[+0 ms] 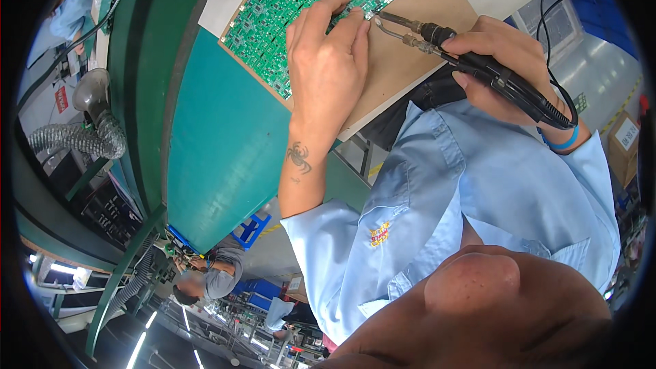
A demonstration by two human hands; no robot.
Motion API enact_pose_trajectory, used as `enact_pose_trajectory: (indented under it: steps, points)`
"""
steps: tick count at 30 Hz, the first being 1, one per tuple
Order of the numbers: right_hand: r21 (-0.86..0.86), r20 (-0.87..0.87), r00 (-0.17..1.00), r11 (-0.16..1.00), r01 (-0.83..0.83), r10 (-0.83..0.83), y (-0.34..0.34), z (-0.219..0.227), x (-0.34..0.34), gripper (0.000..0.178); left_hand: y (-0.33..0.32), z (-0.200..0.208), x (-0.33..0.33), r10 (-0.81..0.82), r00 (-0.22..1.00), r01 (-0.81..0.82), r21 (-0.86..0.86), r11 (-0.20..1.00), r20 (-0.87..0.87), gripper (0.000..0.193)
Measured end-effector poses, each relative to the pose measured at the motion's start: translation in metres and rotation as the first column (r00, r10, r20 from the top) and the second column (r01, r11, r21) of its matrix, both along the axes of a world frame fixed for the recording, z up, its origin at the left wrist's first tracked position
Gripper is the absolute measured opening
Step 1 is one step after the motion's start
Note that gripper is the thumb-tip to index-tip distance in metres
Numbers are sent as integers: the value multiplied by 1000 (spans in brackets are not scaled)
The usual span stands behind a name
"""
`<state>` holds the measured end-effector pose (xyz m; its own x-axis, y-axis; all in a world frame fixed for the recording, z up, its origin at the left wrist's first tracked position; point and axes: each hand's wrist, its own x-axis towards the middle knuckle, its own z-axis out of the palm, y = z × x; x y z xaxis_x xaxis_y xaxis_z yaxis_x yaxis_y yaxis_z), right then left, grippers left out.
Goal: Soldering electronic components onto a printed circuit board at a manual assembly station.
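A large panel of green circuit boards [270, 27] lies on a brown board [437, 14] at the top of the view. My left hand [326, 61] rests on the panel, fingers curled and drawn together near its right edge; whatever is between the fingertips is hidden. In my right hand [516, 48] is a black-handled soldering iron [509, 85] with a straight tip and a thin curved metal tube beside it. Both ends come together at the panel's edge, close to my left fingertips.
A green work surface [212, 130] extends to the left of the brown board. Beyond its raised edge stands a fume-extraction hose [102, 126] with a flared mouth. Black cables [543, 10] hang at the upper right. Another person [222, 273] works farther off at the lower left.
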<state>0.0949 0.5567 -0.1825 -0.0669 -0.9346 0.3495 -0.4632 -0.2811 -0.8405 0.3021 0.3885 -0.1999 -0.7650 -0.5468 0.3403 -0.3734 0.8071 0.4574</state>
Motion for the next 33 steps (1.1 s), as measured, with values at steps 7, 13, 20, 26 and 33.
enact_pose_trajectory:
  steps: [7,13,20,26,33]
  points:
    - [24,6,1000,1000,-15,15,-2,4,-2,44,0,0,1,4,1000,-4,3,1000,3,12]
    - [71,0,999,997,-32,32,-4,9,-6,45,1,0,0,2,1000,-2,-3,1000,-2,13]
    - [65,-14,1000,998,-23,24,-7,10,-6,45,1,0,0,6,1000,-6,-1,1000,0,13]
    - [59,-27,999,998,-21,23,-6,12,-6,45,0,0,1,10,1000,-10,3,1000,8,12]
    - [84,-20,999,996,-26,28,-5,13,-7,46,0,0,0,13,1000,-13,1,1000,21,12]
